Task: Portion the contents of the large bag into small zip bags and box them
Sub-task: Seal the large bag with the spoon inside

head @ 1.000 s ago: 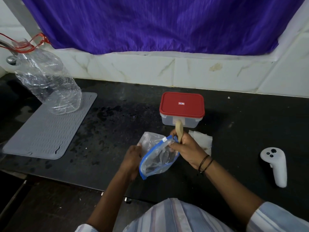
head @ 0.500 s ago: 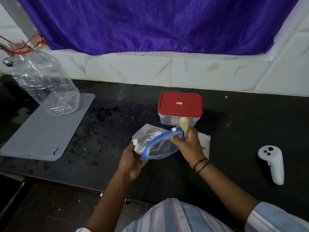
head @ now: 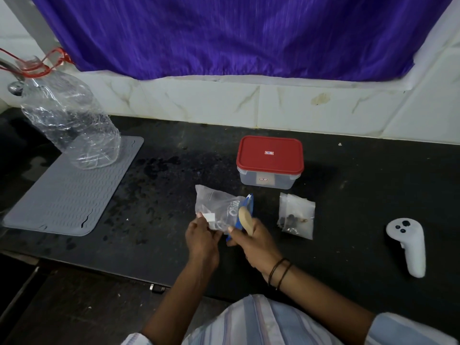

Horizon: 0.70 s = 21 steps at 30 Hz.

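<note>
Head view: both hands work at the near edge of the black counter [head: 348,185]. Left hand [head: 202,239] pinches the near corner of the large bag [head: 219,207], a clear zip bag with a blue rim, which lies on the counter just beyond the fingers. Right hand [head: 254,241] has its fingers curled round a wooden spoon [head: 245,217] and also touches the bag's blue edge; the spoon's bowl sits against the bag's mouth. Small zip bags [head: 296,215], clear with dark bits inside, lie flat just to the right of the right hand, apart from it. Beyond both hands stands a clear box with a red lid [head: 270,155], lid on. Farther right of the right hand lies a white controller [head: 408,245]. Well to the left of the left hand, a crumpled plastic bottle [head: 72,125] rests on a grey mat [head: 64,195].
</note>
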Motion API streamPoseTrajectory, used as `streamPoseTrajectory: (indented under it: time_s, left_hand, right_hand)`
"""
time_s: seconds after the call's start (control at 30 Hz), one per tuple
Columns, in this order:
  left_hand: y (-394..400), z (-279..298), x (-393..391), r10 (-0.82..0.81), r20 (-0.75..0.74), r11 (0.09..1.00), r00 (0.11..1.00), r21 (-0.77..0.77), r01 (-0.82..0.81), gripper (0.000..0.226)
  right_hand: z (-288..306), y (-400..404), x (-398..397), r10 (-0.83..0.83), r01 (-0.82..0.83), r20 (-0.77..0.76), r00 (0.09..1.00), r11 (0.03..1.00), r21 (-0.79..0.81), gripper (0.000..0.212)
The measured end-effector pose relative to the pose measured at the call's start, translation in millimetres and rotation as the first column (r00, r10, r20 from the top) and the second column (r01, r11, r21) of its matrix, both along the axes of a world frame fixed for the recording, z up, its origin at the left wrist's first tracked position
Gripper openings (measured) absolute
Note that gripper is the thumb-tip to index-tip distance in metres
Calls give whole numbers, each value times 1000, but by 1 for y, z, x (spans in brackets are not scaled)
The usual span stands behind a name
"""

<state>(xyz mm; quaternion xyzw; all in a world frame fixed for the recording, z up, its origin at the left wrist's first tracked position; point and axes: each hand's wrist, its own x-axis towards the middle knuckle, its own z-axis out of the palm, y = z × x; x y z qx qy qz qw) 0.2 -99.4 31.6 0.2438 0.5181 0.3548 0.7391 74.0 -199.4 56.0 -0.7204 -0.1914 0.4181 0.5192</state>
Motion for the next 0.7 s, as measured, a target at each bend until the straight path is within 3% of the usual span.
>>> streamPoseTrajectory:
  time_s: [0.13,0.27,0.4,0.5,0.57,0.63,0.7]
  left_hand:
    - [-8,-2,2,-26,27,1000,999,-11,26,28]
    - [6,-5,-5,69,-67,997,995,40,-67,16]
    - [10,-14,-18,117,-263,984,958,158,-77,18]
    - [4,-22,-26,49,-401,964,915,257,61,22]
    - [8,-25,-34,-75,-449,962,890,202,183,22]
    - [16,-26,-46,-224,-474,946,851,103,306,22]
    - [21,-28,-60,-279,-540,918,794,93,385,18]
  right_hand:
    - [-5,3,-6,1,-12,-168,986,998,-66,20]
    - [-9,7,9,-245,253,-249,937,968,-3,8]
    - [-16,8,21,-354,357,-52,934,928,104,6]
    - [-23,6,21,-349,337,75,934,932,138,11]
    - [-26,5,26,-325,312,149,934,944,106,19]
    - [-27,3,36,-231,231,215,949,973,24,31]
    - [-27,-3,45,-9,56,276,961,985,-162,41]
